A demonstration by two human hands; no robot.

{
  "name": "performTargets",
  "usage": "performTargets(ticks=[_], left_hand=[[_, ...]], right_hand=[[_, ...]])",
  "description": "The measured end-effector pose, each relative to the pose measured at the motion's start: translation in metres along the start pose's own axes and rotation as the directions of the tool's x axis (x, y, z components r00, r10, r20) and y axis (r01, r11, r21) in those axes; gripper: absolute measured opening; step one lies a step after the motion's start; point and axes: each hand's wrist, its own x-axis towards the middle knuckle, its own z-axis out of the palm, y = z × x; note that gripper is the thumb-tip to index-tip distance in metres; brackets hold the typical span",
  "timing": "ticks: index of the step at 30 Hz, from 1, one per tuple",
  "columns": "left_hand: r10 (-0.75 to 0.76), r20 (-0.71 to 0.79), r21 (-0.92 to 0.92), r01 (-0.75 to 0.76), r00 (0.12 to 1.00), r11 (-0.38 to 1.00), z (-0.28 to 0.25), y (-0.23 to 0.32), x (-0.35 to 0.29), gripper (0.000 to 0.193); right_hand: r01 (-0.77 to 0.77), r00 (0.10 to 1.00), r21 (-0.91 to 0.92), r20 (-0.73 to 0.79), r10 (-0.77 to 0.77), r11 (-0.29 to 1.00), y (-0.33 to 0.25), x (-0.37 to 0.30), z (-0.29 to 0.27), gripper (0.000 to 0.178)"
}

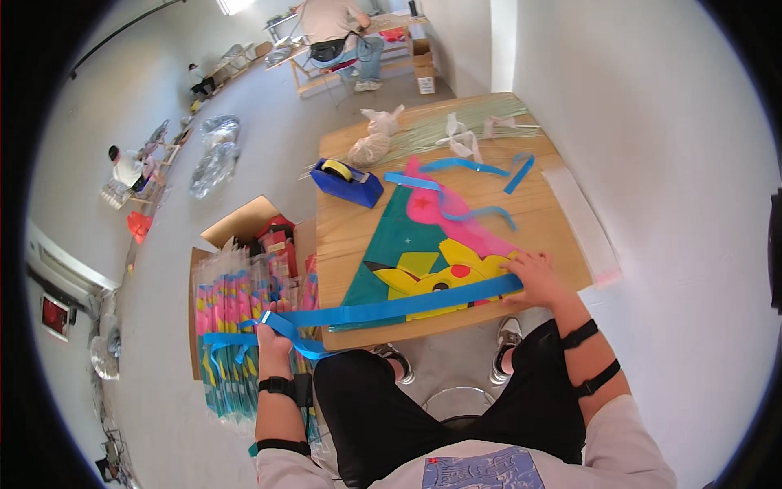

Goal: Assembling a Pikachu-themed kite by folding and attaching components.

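A blue ribbon (399, 308) stretches across the near part of a printed sheet (376, 261), which looks like a kite. The sheet is teal and pink with a yellow cartoon figure, and lies on the wooden table. My left hand (275, 334) is closed on the ribbon just off the table's left edge, with a loose loop hanging below it. My right hand (531, 279) rests at the sheet's right corner, its fingers and thumb around the ribbon's other end. More blue strips (464, 165) lie at the sheet's top and beyond it.
A blue tape dispenser (349, 183) stands at the table's left edge. Behind it are knotted white bags (371, 149) and thin pale sticks (440, 122). Left of the table, a cardboard box (236, 222) holds several packed colourful sheets. A person (330, 24) sits at a far table.
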Motion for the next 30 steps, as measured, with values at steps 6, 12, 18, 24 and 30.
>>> performTargets(ticks=[6,12,18,24,30], left_hand=[[-0.081,0.103,-0.06,0.087,0.991,0.994,0.0,-0.013,0.004,0.018],[-0.079,0.114,-0.1,0.09,0.99,0.991,-0.004,-0.01,0.005,0.018],[-0.085,0.105,-0.091,0.095,0.991,0.991,-0.007,-0.015,0.006,0.021],[-0.069,0.112,-0.088,0.079,0.991,0.993,-0.011,-0.015,0.007,0.022],[-0.052,0.148,-0.099,0.067,0.988,0.993,-0.018,-0.012,0.007,0.022]], right_hand=[[-0.37,0.91,0.445,-0.003,0.415,0.815,0.077,-0.011,0.01,0.032],[-0.324,0.943,0.479,0.093,0.32,0.816,0.097,-0.016,0.016,0.027],[-0.286,0.958,0.511,0.133,0.255,0.81,0.107,-0.014,0.013,0.024],[-0.26,0.964,0.484,0.184,0.193,0.836,0.112,-0.01,0.009,0.026],[-0.291,0.953,0.387,0.197,0.23,0.875,0.111,-0.007,0.009,0.025]])
